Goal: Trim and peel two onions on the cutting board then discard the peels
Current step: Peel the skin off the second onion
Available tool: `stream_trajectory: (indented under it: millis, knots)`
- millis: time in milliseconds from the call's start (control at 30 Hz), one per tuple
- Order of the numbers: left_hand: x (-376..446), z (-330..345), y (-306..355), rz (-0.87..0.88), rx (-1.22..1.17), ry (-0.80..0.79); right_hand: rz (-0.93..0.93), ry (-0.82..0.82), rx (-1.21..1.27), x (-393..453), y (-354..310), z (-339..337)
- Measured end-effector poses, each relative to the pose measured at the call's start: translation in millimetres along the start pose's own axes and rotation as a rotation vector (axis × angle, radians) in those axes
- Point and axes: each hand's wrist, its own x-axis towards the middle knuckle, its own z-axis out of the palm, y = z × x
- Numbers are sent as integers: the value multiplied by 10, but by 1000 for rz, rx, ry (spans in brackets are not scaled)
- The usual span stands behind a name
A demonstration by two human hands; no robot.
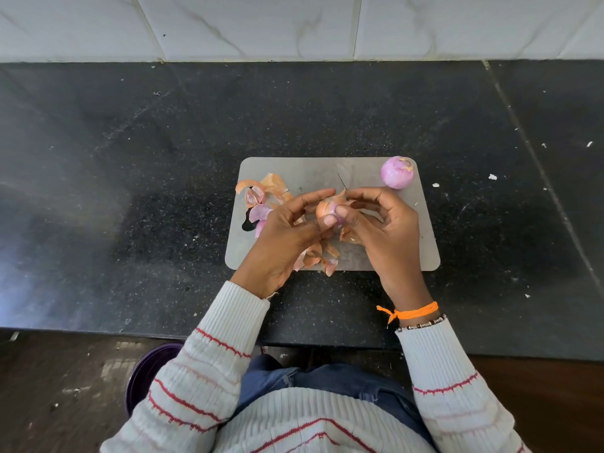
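A grey cutting board (pixel 304 173) lies on the black counter. Above its middle, my left hand (pixel 284 237) grips a small onion (pixel 327 207) that still carries some orange skin. My right hand (pixel 382 230) pinches the same onion from the right, thumb against its skin. A thin dark knife tip (pixel 342 181) pokes out just behind the onion. A peeled purple onion (pixel 397 172) sits at the board's far right corner. Loose orange and purple peels (pixel 261 191) lie on the board's left side, and more peels (pixel 322 256) lie near its front edge under my hands.
The black stone counter (pixel 130 191) carries scattered white crumbs. A white tiled wall (pixel 294 24) stands behind it. On the floor at the lower left a purple bin (pixel 147 371) shows partly under my left sleeve.
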Motion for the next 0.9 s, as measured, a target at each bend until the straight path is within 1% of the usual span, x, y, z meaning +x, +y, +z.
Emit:
stream_trajectory:
  millis: [100,167,267,367,467,667,733,900]
  knots:
    - [2,-5,-14,4,98,6,-122,17,-100,18,28,-6]
    - [-5,-14,-12,1,153,2,-154,38,-157,22,61,1]
    - [-22,-18,-8,10,186,-44,-132,109,-207,20,89,0]
    - [-42,-4,-11,21,220,-93,-71,172,-188,37,120,-29]
    - [-49,5,-19,16,230,-104,-27,167,-190,42,140,-50]
    - [-49,-43,-51,-3,231,-110,-80,152,-306,22,149,-3]
    - [-54,-54,-53,-21,212,-111,-59,130,-287,16,146,3]
    - [-66,-57,7,-15,225,-92,101,11,-58,6,51,-17]
